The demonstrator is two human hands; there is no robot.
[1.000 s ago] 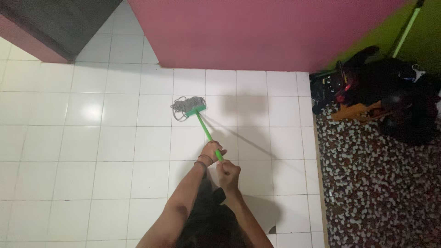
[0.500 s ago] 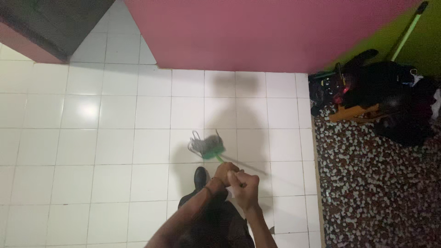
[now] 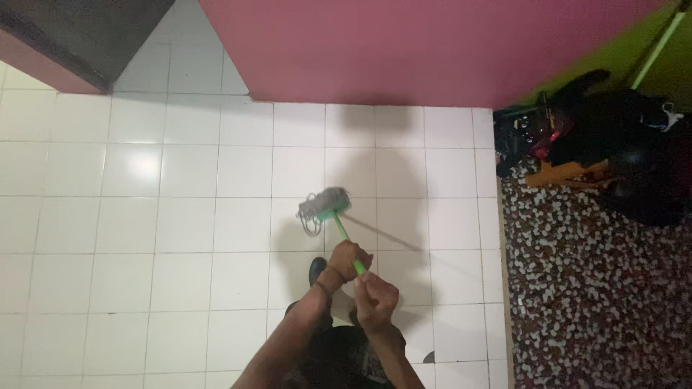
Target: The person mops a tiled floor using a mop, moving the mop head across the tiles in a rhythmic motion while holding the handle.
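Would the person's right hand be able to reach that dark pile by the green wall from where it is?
Probably not: the right hand grips the mop handle, and the pile lies far off across the pebbled floor.

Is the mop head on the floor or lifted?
On the floor: the grey mop head lies spread on the white tiles, its green handle slanting to both hands.

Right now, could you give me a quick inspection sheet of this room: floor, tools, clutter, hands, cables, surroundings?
Surface: white tiled floor, glossy; pebble-patterned strip at right.
Job's things: green-handled mop, grey strand head on the tiles.
Clutter: dark pile of bags and clothing in the right corner, with an orange item in it.
Hands: left hand and right hand both hold a closed grip on the mop handle.
Cables: nothing seen.
Surroundings: pink wall, green wall, a green pole leaning there.
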